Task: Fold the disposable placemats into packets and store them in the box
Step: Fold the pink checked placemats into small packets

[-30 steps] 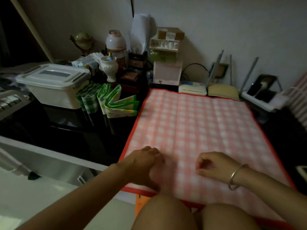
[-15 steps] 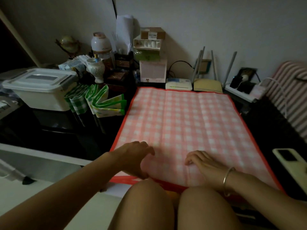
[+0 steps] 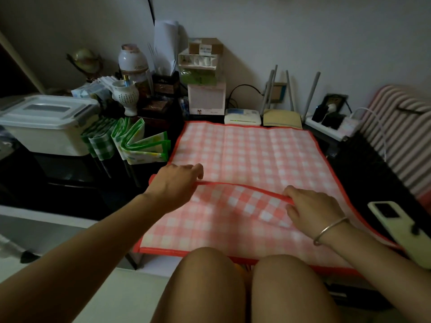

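Pink-and-white checked disposable placemat with a red border: spread on the dark glossy table, directly in front of the seated person. A red-edged strip on the near side is raised and turned toward the far side, sagging slack between the two hands. A second red border shows along the near edge by the knees; cannot tell whether it is the same sheet or one beneath

Left hand: fingers curled, pinching the red edge at the strip's left end

Right hand: thumb and fingers gripping the same edge at its right end; thin metal bangle on that wrist

Left of the sheet, apart from it: green-and-white folded packets standing on edge, fanned partly open

Just beyond them, at the table's left end: white plastic storage box with a clip-on lid, lid on

Right near corner: pale green phone, back up, just beside the right forearm

Against the back wall: jars and small stacked cartons, details dim
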`<action>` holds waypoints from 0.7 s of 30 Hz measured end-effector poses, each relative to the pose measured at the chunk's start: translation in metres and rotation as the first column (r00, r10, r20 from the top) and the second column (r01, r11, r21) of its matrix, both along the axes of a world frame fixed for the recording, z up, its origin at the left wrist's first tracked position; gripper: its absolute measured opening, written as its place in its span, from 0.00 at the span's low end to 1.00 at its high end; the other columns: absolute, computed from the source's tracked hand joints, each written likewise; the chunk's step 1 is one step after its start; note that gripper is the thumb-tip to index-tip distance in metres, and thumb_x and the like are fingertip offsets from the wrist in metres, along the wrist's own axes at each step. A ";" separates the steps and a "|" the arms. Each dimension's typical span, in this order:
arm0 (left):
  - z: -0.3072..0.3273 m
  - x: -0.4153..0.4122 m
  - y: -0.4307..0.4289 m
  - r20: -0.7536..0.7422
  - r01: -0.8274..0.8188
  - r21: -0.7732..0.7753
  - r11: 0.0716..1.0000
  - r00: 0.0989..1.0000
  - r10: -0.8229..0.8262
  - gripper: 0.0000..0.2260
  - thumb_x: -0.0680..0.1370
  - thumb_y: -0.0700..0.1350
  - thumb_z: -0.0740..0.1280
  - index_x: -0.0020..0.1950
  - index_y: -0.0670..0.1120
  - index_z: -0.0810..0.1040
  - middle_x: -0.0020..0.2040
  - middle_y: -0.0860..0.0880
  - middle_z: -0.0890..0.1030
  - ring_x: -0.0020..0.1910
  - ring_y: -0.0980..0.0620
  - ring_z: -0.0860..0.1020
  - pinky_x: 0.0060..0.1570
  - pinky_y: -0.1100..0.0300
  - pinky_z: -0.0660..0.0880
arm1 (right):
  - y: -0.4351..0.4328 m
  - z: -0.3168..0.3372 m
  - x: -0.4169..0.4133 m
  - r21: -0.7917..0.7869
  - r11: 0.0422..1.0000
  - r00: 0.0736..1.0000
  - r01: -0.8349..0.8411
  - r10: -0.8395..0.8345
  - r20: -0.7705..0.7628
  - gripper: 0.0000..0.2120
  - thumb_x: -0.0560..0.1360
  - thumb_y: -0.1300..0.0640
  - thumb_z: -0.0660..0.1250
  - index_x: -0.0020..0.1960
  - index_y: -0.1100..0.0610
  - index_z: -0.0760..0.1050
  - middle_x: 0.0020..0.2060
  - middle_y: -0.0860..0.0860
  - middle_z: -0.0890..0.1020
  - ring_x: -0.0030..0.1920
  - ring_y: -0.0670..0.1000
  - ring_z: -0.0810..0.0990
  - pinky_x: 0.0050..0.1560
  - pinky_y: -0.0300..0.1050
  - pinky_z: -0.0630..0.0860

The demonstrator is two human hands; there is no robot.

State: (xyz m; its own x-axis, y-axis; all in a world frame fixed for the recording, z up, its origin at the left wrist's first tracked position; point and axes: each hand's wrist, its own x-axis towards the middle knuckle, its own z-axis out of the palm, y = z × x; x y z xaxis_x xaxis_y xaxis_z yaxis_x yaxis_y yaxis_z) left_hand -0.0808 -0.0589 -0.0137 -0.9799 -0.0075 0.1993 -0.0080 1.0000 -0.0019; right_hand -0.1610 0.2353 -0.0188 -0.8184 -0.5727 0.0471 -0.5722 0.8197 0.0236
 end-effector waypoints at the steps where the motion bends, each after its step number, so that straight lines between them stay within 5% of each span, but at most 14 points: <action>1: -0.001 0.000 -0.002 0.043 -0.020 0.063 0.998 0.999 0.018 0.09 0.82 0.48 0.62 0.61 0.50 0.73 0.50 0.50 0.83 0.43 0.50 0.81 0.43 0.53 0.79 | 0.001 -0.001 0.000 -0.032 0.999 1.000 0.012 -0.012 0.015 0.09 0.79 0.52 0.58 0.58 0.50 0.70 0.50 0.48 0.79 0.46 0.53 0.78 0.41 0.44 0.71; 5: 0.000 0.003 -0.017 0.336 -0.050 0.247 0.968 0.941 -0.037 0.09 0.81 0.50 0.64 0.58 0.49 0.78 0.51 0.49 0.82 0.47 0.53 0.80 0.48 0.56 0.77 | 0.009 0.007 0.001 -0.264 0.961 0.960 0.077 -0.001 0.279 0.05 0.77 0.54 0.64 0.44 0.46 0.71 0.36 0.48 0.80 0.37 0.50 0.78 0.38 0.44 0.73; 12: 0.026 -0.002 -0.028 0.687 -0.229 0.299 0.926 0.726 -0.043 0.21 0.77 0.56 0.69 0.68 0.51 0.75 0.62 0.55 0.74 0.63 0.51 0.74 0.66 0.55 0.69 | 0.008 0.043 -0.013 -0.246 0.969 0.812 -0.020 0.160 0.562 0.07 0.73 0.58 0.68 0.39 0.47 0.78 0.35 0.44 0.83 0.38 0.41 0.80 0.46 0.41 0.76; 15: 0.027 -0.013 -0.032 0.597 -0.180 0.199 0.963 0.802 0.026 0.23 0.77 0.59 0.68 0.67 0.49 0.74 0.64 0.50 0.76 0.57 0.52 0.74 0.57 0.58 0.71 | -0.002 0.045 -0.032 -0.222 0.974 0.880 -0.036 0.136 0.455 0.06 0.72 0.56 0.68 0.39 0.46 0.77 0.39 0.46 0.83 0.43 0.48 0.81 0.49 0.45 0.77; 18: 0.017 -0.023 -0.029 0.300 -0.129 -0.058 0.990 0.944 0.140 0.19 0.77 0.59 0.66 0.63 0.50 0.74 0.56 0.50 0.80 0.51 0.51 0.76 0.47 0.58 0.70 | -0.016 0.032 -0.056 -0.100 0.994 0.952 -0.049 0.076 0.298 0.04 0.73 0.51 0.67 0.40 0.44 0.74 0.40 0.44 0.80 0.45 0.50 0.79 0.48 0.45 0.76; 21: -0.008 -0.030 -0.021 0.037 -0.136 -0.141 0.981 0.989 0.143 0.21 0.78 0.54 0.67 0.69 0.51 0.70 0.66 0.49 0.75 0.66 0.49 0.71 0.70 0.53 0.63 | -0.030 0.007 -0.077 -0.076 0.996 0.977 -0.041 0.056 0.206 0.03 0.74 0.50 0.66 0.47 0.46 0.77 0.43 0.44 0.76 0.48 0.51 0.77 0.48 0.44 0.74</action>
